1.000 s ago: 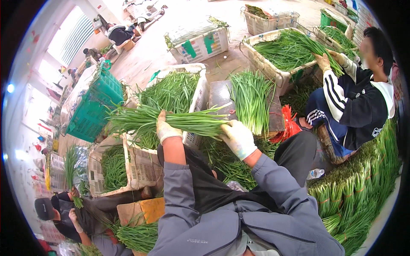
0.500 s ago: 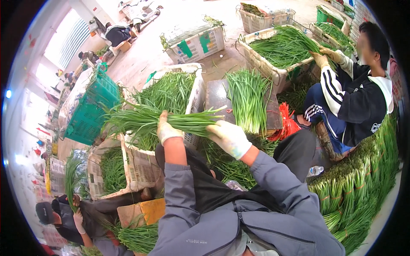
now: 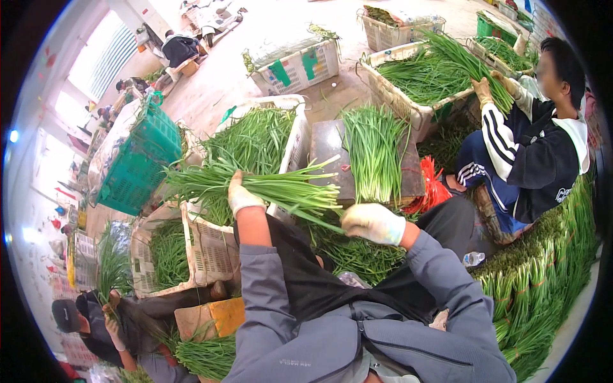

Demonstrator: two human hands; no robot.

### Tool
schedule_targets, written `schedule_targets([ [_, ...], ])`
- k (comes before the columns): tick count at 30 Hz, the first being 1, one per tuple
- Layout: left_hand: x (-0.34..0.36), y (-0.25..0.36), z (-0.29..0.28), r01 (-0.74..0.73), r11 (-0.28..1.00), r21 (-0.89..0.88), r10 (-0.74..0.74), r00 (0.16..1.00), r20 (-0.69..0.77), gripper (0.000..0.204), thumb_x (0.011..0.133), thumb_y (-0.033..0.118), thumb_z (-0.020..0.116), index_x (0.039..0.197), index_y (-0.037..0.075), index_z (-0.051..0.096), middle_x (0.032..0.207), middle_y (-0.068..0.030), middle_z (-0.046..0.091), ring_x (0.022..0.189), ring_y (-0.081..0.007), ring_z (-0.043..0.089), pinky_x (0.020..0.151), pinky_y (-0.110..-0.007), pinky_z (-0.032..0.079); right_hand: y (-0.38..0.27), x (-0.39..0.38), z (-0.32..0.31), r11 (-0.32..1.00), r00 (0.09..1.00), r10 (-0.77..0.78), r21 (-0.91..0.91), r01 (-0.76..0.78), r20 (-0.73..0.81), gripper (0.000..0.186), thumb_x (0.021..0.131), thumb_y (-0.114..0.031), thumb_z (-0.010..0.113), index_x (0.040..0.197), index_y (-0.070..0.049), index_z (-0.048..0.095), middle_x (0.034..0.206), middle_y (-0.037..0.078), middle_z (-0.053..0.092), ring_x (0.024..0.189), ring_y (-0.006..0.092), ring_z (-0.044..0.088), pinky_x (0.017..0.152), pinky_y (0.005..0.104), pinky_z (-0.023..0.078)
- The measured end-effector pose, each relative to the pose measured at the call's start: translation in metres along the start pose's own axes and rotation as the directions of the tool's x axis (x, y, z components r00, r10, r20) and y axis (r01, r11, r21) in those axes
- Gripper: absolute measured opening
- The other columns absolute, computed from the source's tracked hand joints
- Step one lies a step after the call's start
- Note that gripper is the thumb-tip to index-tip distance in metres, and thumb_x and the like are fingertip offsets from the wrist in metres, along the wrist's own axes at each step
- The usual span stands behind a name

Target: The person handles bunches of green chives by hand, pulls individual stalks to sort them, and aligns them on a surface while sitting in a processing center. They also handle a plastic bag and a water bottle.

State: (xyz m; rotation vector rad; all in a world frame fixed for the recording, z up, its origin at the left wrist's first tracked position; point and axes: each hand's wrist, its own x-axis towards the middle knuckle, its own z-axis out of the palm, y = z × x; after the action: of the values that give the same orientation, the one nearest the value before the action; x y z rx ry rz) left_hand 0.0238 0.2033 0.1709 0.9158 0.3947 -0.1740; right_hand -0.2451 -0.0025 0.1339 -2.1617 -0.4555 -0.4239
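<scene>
My left hand [image 3: 244,195], in a pale work glove, is wrapped round a loose bunch of garlic chives [image 3: 290,189]. Their leafy ends fan out to the left and the pale stalk ends point right. Just right of the stalk ends is my gloved right hand [image 3: 375,223], its fingers closed on a single chive leaf [image 3: 324,221] that slants down out of the bunch. A dark board [image 3: 329,159] beyond my knees bears another pile of chives [image 3: 378,156].
White crates of chives [image 3: 299,137] stand ahead and at left [image 3: 214,249], near a green crate [image 3: 140,163]. Red ties [image 3: 433,188] hang beside the board. Bundled chives [image 3: 536,287] line my right. Co-workers sit at right [image 3: 543,147] and lower left [image 3: 96,332].
My right hand has moved from the stalk ends down and right, drawing a leaf out. The stalk ends have spread apart. The co-worker at right has lifted a bunch from the crate.
</scene>
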Motion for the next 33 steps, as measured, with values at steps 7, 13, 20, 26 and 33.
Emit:
schedule_targets([
  [7,0.008,0.003,-0.003,0.007,1.000,-0.002,-0.007,1.000,-0.001,0.019,0.096,0.027,0.059,0.095,0.008,0.057,0.092,-0.0109,0.061,0.087,-0.0300,0.058,0.081,-0.053,0.051,0.023,-0.048,0.031,0.940,0.757,0.339,-0.158,-0.303,0.559,0.014,0.081,-0.020,0.067,0.089,-0.010,0.069,0.084,0.013,0.070,0.083,0.0360,0.067,0.073,0.0438,0.052],
  [13,0.010,0.031,-0.005,-0.043,0.983,-0.177,0.055,0.996,0.064,0.019,0.095,0.028,0.057,0.090,0.010,0.056,0.088,-0.0095,0.059,0.083,-0.0314,0.057,0.078,-0.056,0.051,0.018,-0.042,0.026,0.952,0.892,0.289,-0.203,-0.229,0.348,0.023,0.081,-0.021,0.069,0.101,-0.010,0.069,0.092,0.011,0.069,0.088,0.0334,0.066,0.076,0.0442,0.053],
  [20,-0.026,0.020,0.011,-0.009,0.992,-0.129,0.018,0.998,0.067,0.014,0.093,0.022,0.064,0.094,0.009,0.060,0.088,-0.0084,0.062,0.079,-0.0262,0.059,0.074,-0.047,0.053,-0.027,0.080,0.015,0.880,0.989,0.025,-0.467,-0.091,-0.145,0.018,0.084,-0.017,0.063,0.101,-0.012,0.064,0.094,0.011,0.060,0.090,0.0322,0.062,0.074,0.0418,0.052],
  [26,-0.018,0.031,-0.011,-0.015,0.988,-0.153,0.028,0.996,0.084,0.014,0.093,0.021,0.063,0.095,0.008,0.060,0.086,-0.0091,0.062,0.078,-0.0266,0.059,0.074,-0.047,0.053,-0.026,0.069,-0.009,0.981,0.915,0.065,0.191,0.013,-0.399,0.011,0.084,-0.007,0.067,0.094,-0.004,0.062,0.099,0.009,0.065,0.094,0.0251,0.065,0.082,0.0352,0.052],
  [33,0.019,0.038,-0.032,0.029,0.978,-0.207,-0.013,0.997,0.075,0.025,0.095,0.029,0.057,0.088,0.006,0.059,0.085,-0.0120,0.061,0.080,-0.0304,0.058,0.077,-0.050,0.051,-0.001,0.010,-0.042,0.147,0.846,0.393,0.933,0.329,-0.360,0.014,0.093,-0.008,0.059,0.106,-0.005,0.056,0.084,0.011,0.066,0.077,0.0242,0.066,0.067,0.0337,0.053],
])
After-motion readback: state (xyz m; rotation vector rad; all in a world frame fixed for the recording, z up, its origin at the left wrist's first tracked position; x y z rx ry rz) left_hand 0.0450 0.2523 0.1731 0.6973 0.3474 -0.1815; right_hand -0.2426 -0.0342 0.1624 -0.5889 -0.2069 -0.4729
